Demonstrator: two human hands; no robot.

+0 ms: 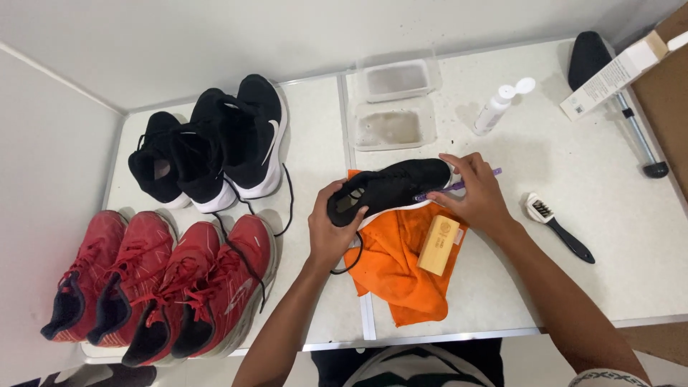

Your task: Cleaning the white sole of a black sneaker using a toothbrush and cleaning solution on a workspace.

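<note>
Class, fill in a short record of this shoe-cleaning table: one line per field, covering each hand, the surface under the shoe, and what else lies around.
Left hand: grips the heel end of the black shoe
Right hand: holds a purple toothbrush against the shoe's side
Under shoe: orange cloth with a wooden brush block on it
Right of hands: black-handled brush, white bottle
Behind: two clear tubs
Left side: black sneakers, red sneakers
</note>
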